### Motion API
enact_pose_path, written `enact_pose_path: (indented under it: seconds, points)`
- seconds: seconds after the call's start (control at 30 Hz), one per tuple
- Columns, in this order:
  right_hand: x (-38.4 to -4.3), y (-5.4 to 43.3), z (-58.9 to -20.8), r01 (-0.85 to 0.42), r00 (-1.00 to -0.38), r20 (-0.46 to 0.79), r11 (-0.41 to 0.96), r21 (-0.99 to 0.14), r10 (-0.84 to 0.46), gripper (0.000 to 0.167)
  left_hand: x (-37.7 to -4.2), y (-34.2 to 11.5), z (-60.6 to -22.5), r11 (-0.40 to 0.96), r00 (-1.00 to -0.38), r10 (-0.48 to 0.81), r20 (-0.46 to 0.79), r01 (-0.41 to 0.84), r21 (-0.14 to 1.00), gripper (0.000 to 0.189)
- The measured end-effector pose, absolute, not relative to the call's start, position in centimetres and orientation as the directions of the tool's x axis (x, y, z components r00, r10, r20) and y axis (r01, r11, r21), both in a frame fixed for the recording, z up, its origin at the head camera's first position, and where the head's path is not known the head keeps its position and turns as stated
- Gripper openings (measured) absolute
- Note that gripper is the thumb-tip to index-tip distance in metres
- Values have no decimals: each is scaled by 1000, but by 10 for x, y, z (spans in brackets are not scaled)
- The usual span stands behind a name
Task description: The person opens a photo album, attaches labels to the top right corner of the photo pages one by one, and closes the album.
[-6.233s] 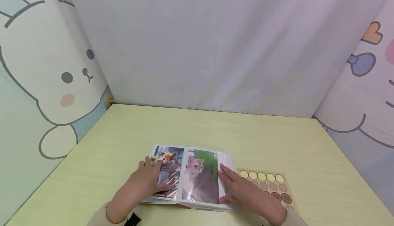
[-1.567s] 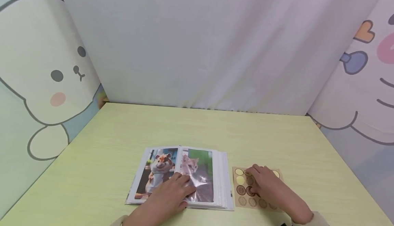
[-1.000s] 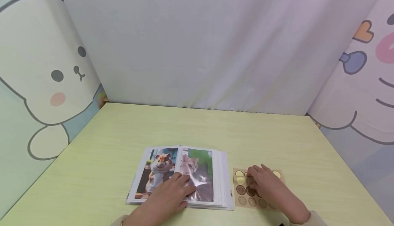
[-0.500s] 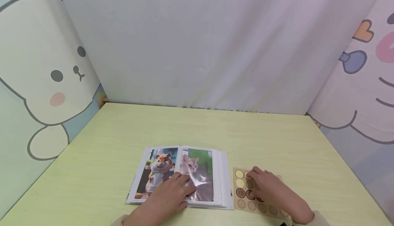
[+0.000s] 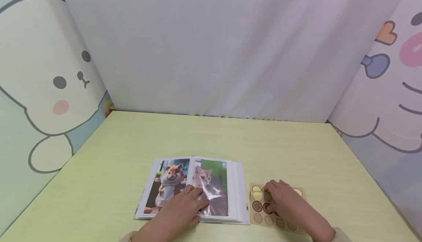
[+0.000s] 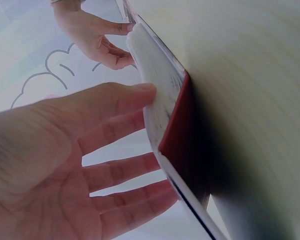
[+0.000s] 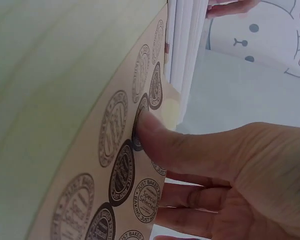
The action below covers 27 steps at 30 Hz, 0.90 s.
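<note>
An open photo album [image 5: 237, 194] shows a hamster picture [image 5: 170, 179] and a cat picture [image 5: 215, 183] in clear sleeves. My left hand [image 5: 179, 211] rests across its lower middle with fingers spread, thumb at the lower page edges [image 6: 162, 82]. Right of the album lies a brown sticker sheet [image 5: 252, 212] with rows of round stickers, some dark, some yellow. My right hand [image 5: 288, 201] is over it, thumb on a dark sticker [image 7: 122, 172] and fingers bent near the top row. Between thumb and fingers the sheet bulges up, hiding the fingertips in the right wrist view.
Both things lie near the front of a pale yellow-green table [image 5: 211, 136]. A grey-white curtain [image 5: 211, 48] hangs behind it. Cartoon-printed panels stand at the left [image 5: 33, 70] and right [image 5: 372, 99].
Since the oldest frame, my right hand has gone from the album's right page to the sticker sheet, and my left hand towards the album's middle. Lately the sheet's upper part shifts and bends slightly.
</note>
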State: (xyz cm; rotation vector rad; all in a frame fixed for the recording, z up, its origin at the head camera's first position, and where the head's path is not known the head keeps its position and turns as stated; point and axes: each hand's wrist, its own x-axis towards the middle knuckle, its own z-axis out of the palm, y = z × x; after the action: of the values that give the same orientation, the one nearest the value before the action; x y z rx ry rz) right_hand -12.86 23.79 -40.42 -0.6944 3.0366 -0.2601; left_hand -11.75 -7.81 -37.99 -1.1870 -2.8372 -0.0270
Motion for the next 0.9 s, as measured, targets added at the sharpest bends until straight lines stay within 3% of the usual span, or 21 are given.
enact_pose_path:
  seconds: [0.57,0.9]
  points:
    - [-129,235,-405,-476,-875,135,877,-64,-465,29,-118,-79,-382,694,-690,719,84,719,-36,35]
    - [-133,236,-401,-519,-852,113,854,-41,-512,26,-118,-79,-382,698,-695,715,69,716,-24,36]
